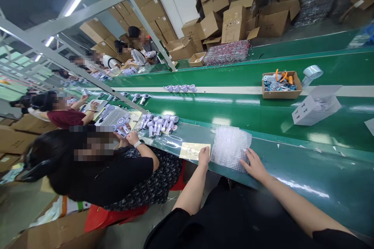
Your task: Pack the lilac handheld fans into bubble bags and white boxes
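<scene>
A clear bubble wrap sheet or bag [229, 148] lies flat on the table edge in front of me. My right hand [254, 166] rests at its right side, thumb and fingers spread and touching the plastic. At its left side is my left hand [203, 157], its fingers curled closed over the right end of a yellow paper [188, 151] with handwriting. Whether those fingers pinch the paper, the wrap's edge or nothing is hidden.
Left of the paper sit several white-and-grey cylindrical devices [159, 124], beside a seated co-worker [125, 171]. Across the green conveyor [204, 105] are an open white box [315, 107], a carton of parts [282, 94] and a tape roll [313, 72]. Cartons [233, 23] pile up behind.
</scene>
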The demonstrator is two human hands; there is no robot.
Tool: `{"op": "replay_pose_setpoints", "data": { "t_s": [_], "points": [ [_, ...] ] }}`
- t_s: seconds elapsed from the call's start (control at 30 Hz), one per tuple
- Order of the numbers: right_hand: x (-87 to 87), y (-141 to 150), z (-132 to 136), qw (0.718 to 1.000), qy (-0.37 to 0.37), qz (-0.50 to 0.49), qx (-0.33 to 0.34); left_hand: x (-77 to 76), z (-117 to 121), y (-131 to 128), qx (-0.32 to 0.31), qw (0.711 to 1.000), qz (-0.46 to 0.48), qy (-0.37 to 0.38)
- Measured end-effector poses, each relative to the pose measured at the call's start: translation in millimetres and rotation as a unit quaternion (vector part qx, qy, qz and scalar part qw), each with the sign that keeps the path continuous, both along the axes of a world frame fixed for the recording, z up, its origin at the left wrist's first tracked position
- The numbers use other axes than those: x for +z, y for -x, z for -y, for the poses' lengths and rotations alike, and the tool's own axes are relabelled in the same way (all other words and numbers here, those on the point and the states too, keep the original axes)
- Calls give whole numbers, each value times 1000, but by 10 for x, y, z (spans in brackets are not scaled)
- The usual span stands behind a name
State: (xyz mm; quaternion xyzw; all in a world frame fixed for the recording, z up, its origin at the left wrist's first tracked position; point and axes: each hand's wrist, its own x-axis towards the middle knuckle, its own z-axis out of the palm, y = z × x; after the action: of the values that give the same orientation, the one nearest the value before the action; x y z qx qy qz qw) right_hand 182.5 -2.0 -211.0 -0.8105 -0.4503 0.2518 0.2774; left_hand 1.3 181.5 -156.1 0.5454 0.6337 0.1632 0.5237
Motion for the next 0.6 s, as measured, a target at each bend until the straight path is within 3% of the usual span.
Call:
{"op": "replay_pose_setpoints", "data": {
  "t_s": [0.17, 0.27, 0.4, 0.5, 0.57, 0.6],
  "points": [
    [-61, -121, 240, 1000, 6, 5, 1, 157, 326, 221, 15, 999, 19, -20],
    [-62, -118, 300, 999, 18, 28, 23, 172, 601, 356, 5, 999, 27, -30],
    [-186, -38, 381, 995, 7, 63, 75, 113, 891, 443, -88, 995, -5, -53],
    [-354, 3, 419, 994, -36, 70, 74, 96, 1016, 445, -137, 987, -41, -69],
    [-328, -10, 355, 994, -72, 54, 60, 109, 1069, 439, -166, 982, -52, -74],
    [-226, -28, 288, 994, -89, 38, 47, 118, 1089, 438, -180, 980, -53, -73]
  ]
}}
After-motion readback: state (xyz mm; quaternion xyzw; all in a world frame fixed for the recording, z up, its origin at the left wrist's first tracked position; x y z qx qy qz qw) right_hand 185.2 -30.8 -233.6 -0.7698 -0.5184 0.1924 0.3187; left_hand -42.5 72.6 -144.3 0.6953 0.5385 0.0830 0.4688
